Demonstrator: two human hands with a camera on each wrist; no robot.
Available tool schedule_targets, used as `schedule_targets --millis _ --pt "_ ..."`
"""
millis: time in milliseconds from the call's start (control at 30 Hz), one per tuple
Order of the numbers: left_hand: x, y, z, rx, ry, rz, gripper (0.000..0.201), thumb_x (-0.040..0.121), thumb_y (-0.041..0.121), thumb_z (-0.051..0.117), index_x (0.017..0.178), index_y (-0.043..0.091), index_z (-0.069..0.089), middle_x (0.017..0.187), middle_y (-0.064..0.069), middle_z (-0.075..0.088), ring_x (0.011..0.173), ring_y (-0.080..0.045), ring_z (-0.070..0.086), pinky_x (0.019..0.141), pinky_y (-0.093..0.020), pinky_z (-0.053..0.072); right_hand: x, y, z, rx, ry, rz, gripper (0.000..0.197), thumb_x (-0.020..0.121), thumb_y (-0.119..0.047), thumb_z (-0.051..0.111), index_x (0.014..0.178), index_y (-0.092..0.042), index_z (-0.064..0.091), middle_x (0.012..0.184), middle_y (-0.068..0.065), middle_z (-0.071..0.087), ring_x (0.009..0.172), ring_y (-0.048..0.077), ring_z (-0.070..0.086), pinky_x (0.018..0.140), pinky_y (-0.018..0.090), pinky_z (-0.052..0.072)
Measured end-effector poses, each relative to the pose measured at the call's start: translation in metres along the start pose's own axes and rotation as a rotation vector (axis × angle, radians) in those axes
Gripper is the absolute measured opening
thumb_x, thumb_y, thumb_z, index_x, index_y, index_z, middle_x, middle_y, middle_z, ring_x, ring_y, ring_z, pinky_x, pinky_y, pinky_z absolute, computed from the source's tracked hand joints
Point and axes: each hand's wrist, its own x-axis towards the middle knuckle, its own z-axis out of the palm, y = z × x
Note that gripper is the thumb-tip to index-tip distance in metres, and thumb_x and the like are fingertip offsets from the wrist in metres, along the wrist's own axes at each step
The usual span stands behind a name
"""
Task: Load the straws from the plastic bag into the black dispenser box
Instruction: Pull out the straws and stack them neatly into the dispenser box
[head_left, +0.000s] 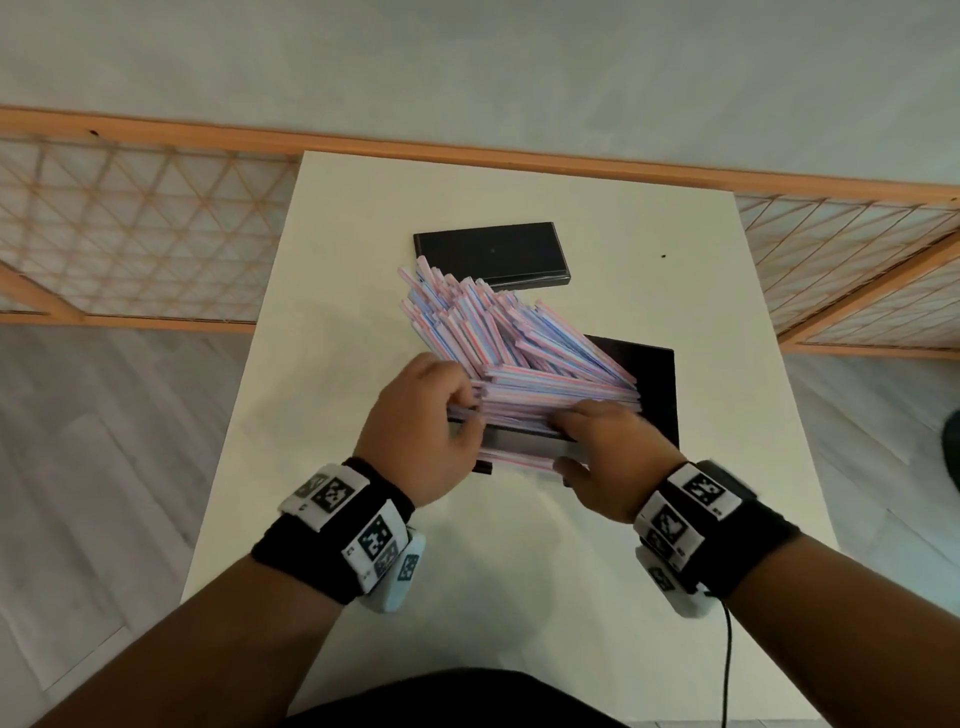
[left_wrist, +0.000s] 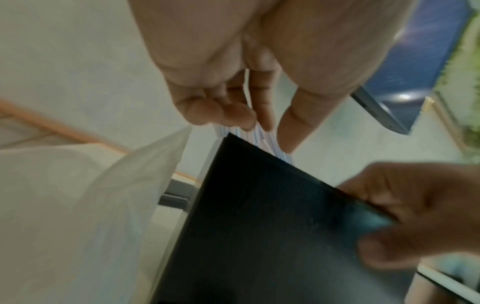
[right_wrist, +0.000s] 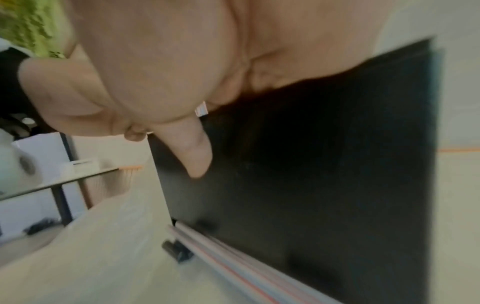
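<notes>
Head view: straws (head_left: 519, 338) heaped over black dispenser box (head_left: 654, 384), fanning beyond left hand (head_left: 421, 431), fingers curled on stack's end; right hand (head_left: 608, 457) apparently flat on top. Light, slippery, crushable; best squeezed from both ends.

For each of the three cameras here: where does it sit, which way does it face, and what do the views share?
Head: worn on the head, looking down at the white table; both forearms, left hand, right hand show.
Left wrist: faces along the left hand's fingers at the straws.
Right wrist: faces along the right palm at the black dispenser box.
Shared: box and straws appear in all three.
</notes>
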Motion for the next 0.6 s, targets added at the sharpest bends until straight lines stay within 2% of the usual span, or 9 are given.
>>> schedule_targets --millis 67,100,167,267,367,500,600 --pt "0.0 0.001 0.003 0.041 -0.143 0.103 0.007 0.08 0.009 0.074 0.082 0.012 0.069 0.088 0.001 0.059 0.07 -0.021 0.056 0.066 -0.031 0.049 0.002 0.0 0.0 0.09 0.075 -0.017 0.039 0.08 -0.036 0.059 0.113 -0.017 0.064 0.106 0.005 0.062 0.102 0.03 0.058 0.084 0.038 0.049" --pt "0.001 0.0 0.004 0.069 -0.187 0.125 0.002 0.082 0.011 0.071 0.083 0.013 0.07 0.088 -0.001 0.061 0.073 -0.027 0.06 0.067 -0.038 0.053 0.003 0.0 0.0 0.105 0.088 -0.023 0.035 0.081 -0.034 0.06 0.111 -0.016 0.065 0.103 0.005 0.062 0.1 0.03 0.059 0.083 0.036 0.049" --pt "0.002 0.0 0.005 0.103 -0.231 0.131 0.007 0.083 0.015 0.065 0.079 0.013 0.07 0.082 -0.004 0.063 0.075 -0.033 0.062 0.067 -0.047 0.054 0.005 -0.002 -0.001 0.097 0.066 -0.003 0.029 0.084 -0.028 0.061 0.111 -0.019 0.067 0.103 0.003 0.063 0.1 0.027 0.059 0.083 0.035 0.049" --pt "0.005 0.004 0.002 0.142 -0.305 0.103 0.008 0.085 0.009 0.068 0.077 0.012 0.07 0.079 0.001 0.06 0.077 -0.033 0.062 0.068 -0.045 0.053 0.003 0.0 -0.001 0.136 0.093 0.011 0.023 0.082 -0.023 0.062 0.103 -0.019 0.068 0.098 0.002 0.065 0.096 0.027 0.061 0.08 0.037 0.051" --pt "0.004 0.008 -0.001 0.168 -0.367 0.082 0.007 0.087 0.009 0.071 0.08 0.012 0.071 0.079 0.007 0.052 0.079 -0.029 0.061 0.072 -0.042 0.052 -0.003 0.0 0.0 0.149 0.052 0.046 0.025 0.082 -0.031 0.06 0.105 -0.024 0.066 0.101 -0.003 0.067 0.095 0.024 0.064 0.081 0.038 0.052" --pt "0.005 0.009 -0.004 0.214 -0.447 0.041 0.008 0.087 0.012 0.071 0.079 0.013 0.07 0.079 0.001 0.063 0.079 -0.026 0.062 0.074 -0.041 0.054 -0.006 -0.005 0.004 0.209 -0.033 0.047 0.025 0.085 -0.026 0.054 0.107 -0.03 0.065 0.1 -0.006 0.071 0.088 0.022 0.068 0.079 0.039 0.056" --pt "0.006 0.01 -0.007 0.2 -0.47 0.019 0.008 0.086 0.012 0.071 0.079 0.015 0.07 0.081 0.001 0.066 0.077 -0.022 0.062 0.074 -0.039 0.054 -0.005 -0.007 0.002 0.189 -0.062 0.069 0.022 0.085 -0.03 0.054 0.105 -0.029 0.063 0.095 -0.006 0.07 0.085 0.02 0.068 0.08 0.038 0.055"
